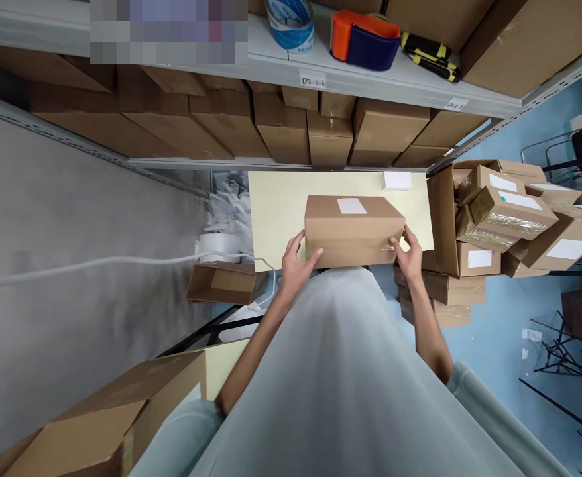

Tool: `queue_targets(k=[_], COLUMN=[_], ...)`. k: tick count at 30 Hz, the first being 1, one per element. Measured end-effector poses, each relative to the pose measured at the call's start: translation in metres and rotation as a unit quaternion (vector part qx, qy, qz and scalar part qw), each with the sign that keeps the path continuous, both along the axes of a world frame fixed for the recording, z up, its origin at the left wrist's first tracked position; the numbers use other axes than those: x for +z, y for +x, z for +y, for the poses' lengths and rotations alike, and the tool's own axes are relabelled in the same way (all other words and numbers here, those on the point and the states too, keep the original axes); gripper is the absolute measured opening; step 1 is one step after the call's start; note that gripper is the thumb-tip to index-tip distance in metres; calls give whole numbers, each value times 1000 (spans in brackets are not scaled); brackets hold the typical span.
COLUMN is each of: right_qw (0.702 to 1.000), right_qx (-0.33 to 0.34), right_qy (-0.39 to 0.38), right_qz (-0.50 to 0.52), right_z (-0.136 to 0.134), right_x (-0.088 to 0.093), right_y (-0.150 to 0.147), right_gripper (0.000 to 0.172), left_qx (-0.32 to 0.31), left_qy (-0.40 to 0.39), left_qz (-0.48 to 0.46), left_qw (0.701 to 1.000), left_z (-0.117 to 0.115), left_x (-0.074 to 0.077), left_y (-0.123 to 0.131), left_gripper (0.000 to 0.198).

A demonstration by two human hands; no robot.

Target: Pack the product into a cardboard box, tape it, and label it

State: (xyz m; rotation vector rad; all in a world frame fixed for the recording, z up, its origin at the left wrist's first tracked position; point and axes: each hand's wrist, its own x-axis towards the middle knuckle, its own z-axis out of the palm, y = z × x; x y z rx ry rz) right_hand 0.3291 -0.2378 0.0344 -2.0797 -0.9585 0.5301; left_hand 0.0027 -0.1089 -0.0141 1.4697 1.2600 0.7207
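Between my two hands is a brown cardboard box (353,232) with a white label (351,206) on its top. It is over the near edge of a pale yellow tabletop (277,205), close to my body. My left hand (297,264) grips the box's left end, thumb on the near side. At the right end, my right hand (408,252) holds the corner, thumb on the near side and fingers behind. A strip of clear tape shows beside the right thumb. A small stack of white labels (397,180) lies at the table's far edge.
Ahead stands a metal shelf (370,83) packed with cardboard boxes. On it are a tape roll (291,26), an orange-and-blue holder (365,41) and yellow-black cutters (430,54). Labelled boxes (512,212) pile up at right. An open box (221,281) and white cable (122,262) are left.
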Motion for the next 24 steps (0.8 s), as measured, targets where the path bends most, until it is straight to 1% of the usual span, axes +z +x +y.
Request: queue_targets(k=[1,3,5,8,12,15,18,20,22,24], right_qw=[1000,999,999,1000,1000,1000,1000,1000,999,998], right_qx=[-3,-2,3,6,1,-1,2,7,14,20], right_qy=[18,33,33,21,1,7,19,19,13,2], right_qz=[-10,-16,-9,1,-14,-18,-15,-22,-41,-65], right_z=[6,21,35,49,57,57,57,57,56,56], right_x=[0,-5,-17,-40,-66,-76,-80,-80,-80,-79], right_y=[6,17,23,23,17,15,14,14,13,12], right_gripper=[78,75,76,79,78,74,72,71,71,70], left_qx=[18,46,63,72,75,71,72,76,80,86], left_qy=[20,35,29,13,-6,-11,-16,-20,-18,-12], left_qz=[-13,-24,-18,1,28,37,42,47,65,102], left_qw=[1000,998,997,997,997,997,996,996,994,991], left_z=[5,16,27,38,46,50,53,52,49,47], left_x=[1,-1,-6,-18,-32,-36,-36,-33,-28,-20], left_y=[3,10,17,23,23,23,25,27,31,37], left_gripper=[73,68,65,62,58,57,56,55,53,50])
